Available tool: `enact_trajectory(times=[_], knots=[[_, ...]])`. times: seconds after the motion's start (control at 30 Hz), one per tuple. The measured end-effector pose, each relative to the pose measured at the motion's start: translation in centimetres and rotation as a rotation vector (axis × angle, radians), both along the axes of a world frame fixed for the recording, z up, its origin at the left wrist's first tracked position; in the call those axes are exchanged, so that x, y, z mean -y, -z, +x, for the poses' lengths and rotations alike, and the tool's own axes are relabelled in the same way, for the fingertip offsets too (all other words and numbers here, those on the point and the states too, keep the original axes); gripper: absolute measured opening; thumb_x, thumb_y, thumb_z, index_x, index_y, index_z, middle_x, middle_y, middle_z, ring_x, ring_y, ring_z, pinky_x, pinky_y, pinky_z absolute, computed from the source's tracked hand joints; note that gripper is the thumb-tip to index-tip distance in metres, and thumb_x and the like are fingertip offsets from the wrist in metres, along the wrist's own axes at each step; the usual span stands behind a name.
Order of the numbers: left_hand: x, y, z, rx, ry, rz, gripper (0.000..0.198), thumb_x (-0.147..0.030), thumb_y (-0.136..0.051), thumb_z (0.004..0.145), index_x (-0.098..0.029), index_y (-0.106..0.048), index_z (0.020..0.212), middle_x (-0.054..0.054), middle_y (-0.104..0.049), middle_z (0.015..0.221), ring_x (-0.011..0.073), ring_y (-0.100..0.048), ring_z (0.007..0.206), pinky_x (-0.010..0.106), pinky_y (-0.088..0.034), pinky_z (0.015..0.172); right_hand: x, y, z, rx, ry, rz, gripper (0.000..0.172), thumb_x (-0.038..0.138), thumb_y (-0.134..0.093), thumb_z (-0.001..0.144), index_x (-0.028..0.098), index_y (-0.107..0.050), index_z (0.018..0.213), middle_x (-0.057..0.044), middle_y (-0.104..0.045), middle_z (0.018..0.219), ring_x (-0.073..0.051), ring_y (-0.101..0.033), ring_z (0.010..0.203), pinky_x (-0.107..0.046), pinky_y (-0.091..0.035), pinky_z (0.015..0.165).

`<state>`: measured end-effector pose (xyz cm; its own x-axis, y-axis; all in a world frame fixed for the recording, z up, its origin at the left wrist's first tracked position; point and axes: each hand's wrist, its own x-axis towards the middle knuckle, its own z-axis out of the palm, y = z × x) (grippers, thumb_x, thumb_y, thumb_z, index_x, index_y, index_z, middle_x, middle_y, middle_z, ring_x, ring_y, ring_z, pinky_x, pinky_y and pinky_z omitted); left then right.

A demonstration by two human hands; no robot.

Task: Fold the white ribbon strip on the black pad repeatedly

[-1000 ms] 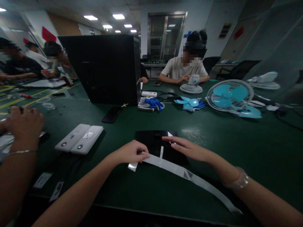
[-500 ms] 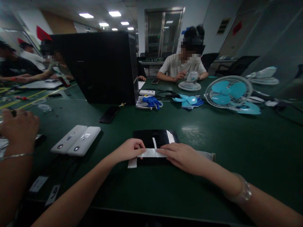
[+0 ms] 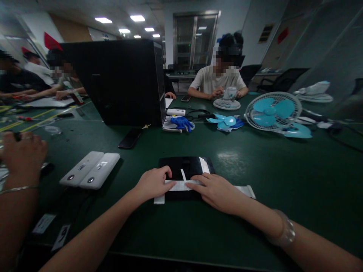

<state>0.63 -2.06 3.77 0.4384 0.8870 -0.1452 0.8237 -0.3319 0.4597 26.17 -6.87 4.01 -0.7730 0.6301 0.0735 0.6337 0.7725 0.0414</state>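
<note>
A white strip (image 3: pixel 178 185), like tape, lies across the near part of a flat black device (image 3: pixel 172 162). On the strip's left part rests the thumb of my left hand (image 3: pixel 151 184); the index finger curves above, apart from it, and the other fingers are hidden. My right hand (image 3: pixel 217 190) is palm down, its stretched fingers touching the strip near its middle. A thin white piece (image 3: pixel 183 175) stands up from the strip between my hands. Another white patch (image 3: pixel 203 165) is on the device's far right. The strip's right end (image 3: pixel 247 191) sticks out past my right wrist.
Two white power-bank-like cases (image 3: pixel 90 170) lie to the left, near another person's hand (image 3: pixel 24 151). Beyond are a phone (image 3: pixel 129 138), a large black box (image 3: pixel 113 81), blue gloves (image 3: pixel 181 122), blue fan blades (image 3: pixel 224 120) and a fan (image 3: pixel 272 110). A co-worker (image 3: pixel 218 79) sits opposite.
My left thumb and index finger have come apart, the thumb now flat on the strip. My right fingers have shifted slightly left. The strip lies lower against the device.
</note>
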Motion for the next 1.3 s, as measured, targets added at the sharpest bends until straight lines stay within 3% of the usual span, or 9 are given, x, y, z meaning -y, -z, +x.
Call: enact_trajectory(times=[0.27, 0.47, 0.6, 0.73, 0.87, 1.03, 1.1, 1.2, 1.3], knots=[[0.4, 0.2, 0.4, -0.15, -0.01, 0.103, 0.039, -0.06, -0.055, 0.079, -0.024, -0.061, 0.093, 0.003, -0.062, 0.072, 0.0211, -0.058, 0.07, 0.027, -0.032, 0.059, 0.1, 0.4, -0.3, -0.003, 0.011, 0.05, 0.046, 0.02, -0.049, 0.089, 0.025, -0.05, 0.135, -0.01, -0.056, 0.122, -0.023, -0.056, 0.096, -0.039, -0.048, 0.078], [0.3, -0.2, 0.1, -0.136, 0.039, 0.161, 0.034, -0.056, -0.059, 0.077, -0.022, -0.063, 0.079, 0.002, -0.062, 0.082, 0.0184, -0.056, 0.073, 0.026, -0.034, 0.059, 0.1, 0.1, -0.5, -0.056, -0.012, 0.063, 0.04, 0.026, -0.051, 0.09, 0.024, -0.055, 0.13, -0.01, -0.054, 0.128, -0.026, -0.048, 0.118, -0.046, -0.04, 0.097], [-0.2, 0.0, -0.2, -0.06, 0.037, 0.147, 0.033, -0.054, -0.063, 0.074, -0.022, -0.063, 0.082, 0.001, -0.061, 0.081, 0.0164, -0.054, 0.07, 0.025, -0.031, 0.056, 0.1, 0.1, -0.6, -0.075, -0.015, 0.069, 0.039, 0.029, -0.047, 0.093, 0.025, -0.055, 0.131, -0.009, -0.053, 0.132, -0.026, -0.045, 0.124, -0.049, -0.033, 0.105], [-0.6, 0.2, -0.6, 0.1, -0.091, 0.18, 0.035, -0.054, -0.055, 0.082, -0.021, -0.06, 0.076, -0.001, -0.058, 0.07, 0.0144, -0.052, 0.062, 0.025, -0.03, 0.054, 0.4, 0.0, -0.6, -0.108, -0.086, -0.003, 0.044, 0.024, -0.041, 0.095, 0.023, -0.047, 0.138, -0.006, -0.053, 0.134, -0.022, -0.042, 0.128, -0.05, -0.025, 0.11], [-0.9, 0.5, -0.9, 0.204, -0.162, 0.214, 0.036, -0.05, -0.049, 0.087, -0.019, -0.058, 0.071, -0.001, -0.056, 0.063, 0.0136, -0.05, 0.059, 0.025, -0.031, 0.054, 0.7, -0.6, -0.8, -0.146, -0.125, -0.146, 0.047, 0.019, -0.043, 0.091, 0.022, -0.046, 0.138, -0.005, -0.056, 0.131, -0.019, -0.046, 0.124, -0.047, -0.026, 0.11], [-1.3, 1.1, -1.1, 0.308, -0.155, 0.175, 0.035, -0.048, -0.049, 0.087, -0.019, -0.055, 0.069, -0.002, -0.055, 0.061, 0.0125, -0.05, 0.056, 0.024, -0.03, 0.052, 0.6, -0.9, -0.8, -0.2, -0.1, -0.192, 0.049, 0.019, -0.045, 0.09, 0.026, -0.045, 0.139, -0.004, -0.056, 0.132, -0.017, -0.048, 0.122, -0.045, -0.029, 0.11], [-1.4, 1.3, -1.1, 0.333, -0.155, 0.165, 0.034, -0.047, -0.049, 0.087, -0.018, -0.056, 0.069, -0.002, -0.056, 0.062, 0.0124, -0.05, 0.056, 0.024, -0.03, 0.052, 0.2, -0.6, -0.5, -0.203, -0.069, -0.19, 0.056, 0.028, -0.051, 0.089, 0.027, -0.039, 0.144, -0.006, -0.046, 0.142, -0.02, -0.041, 0.13, -0.045, -0.027, 0.111], [-1.5, 1.5, -1.1, 0.351, -0.153, 0.161, 0.034, -0.047, -0.049, 0.086, -0.018, -0.056, 0.069, -0.001, -0.056, 0.062, 0.0126, -0.049, 0.056, 0.024, -0.03, 0.051, -0.7, 0.1, 0.1, -0.196, 0.029, -0.212, 0.08, 0.047, -0.06, 0.082, 0.027, -0.024, 0.151, -0.006, -0.027, 0.154, -0.025, -0.026, 0.139, -0.048, -0.02, 0.114], [-1.5, 1.7, -1.1, 0.367, -0.146, 0.154, 0.035, -0.048, -0.05, 0.086, -0.018, -0.056, 0.068, -0.001, -0.055, 0.06, 0.0126, -0.049, 0.054, 0.024, -0.03, 0.051, -1.4, 0.6, 0.4, -0.192, 0.088, -0.26, 0.089, 0.055, -0.06, 0.079, 0.028, -0.017, 0.153, -0.004, -0.023, 0.155, -0.025, -0.023, 0.14, -0.047, -0.017, 0.115]])
